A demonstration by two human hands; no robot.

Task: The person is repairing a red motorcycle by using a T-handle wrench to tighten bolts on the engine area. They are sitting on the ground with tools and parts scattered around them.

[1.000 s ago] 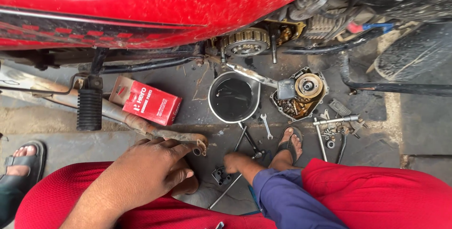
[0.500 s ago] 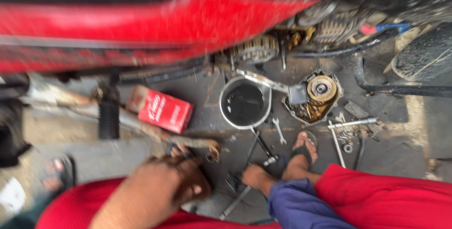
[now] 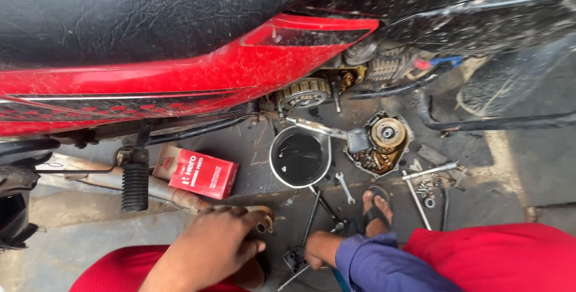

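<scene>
Down at the rusty pipe (image 3: 174, 193) lying across the floor (image 3: 90, 238), the left hand (image 3: 216, 250) sits right on its near end. The fingers (image 3: 255, 220) are curled over the tip, knuckles up, but I cannot tell if they really clamp it or only rest there. The right hand is out of shot.

By my reading this is the taking-hold step. Lifting from here would call for a firmer wrap and a path clear of the footpeg (image 3: 135, 187) just beside the pipe.

A red box (image 3: 201, 173) lies just behind the pipe. Further out stands a round pan (image 3: 299, 159) of dark liquid, with a spanner (image 3: 345, 187) and an open engine cover (image 3: 381, 142) near it. A sandalled foot (image 3: 377, 208) is planted among the tools, and the red motorcycle (image 3: 210, 82) looms over everything.
</scene>
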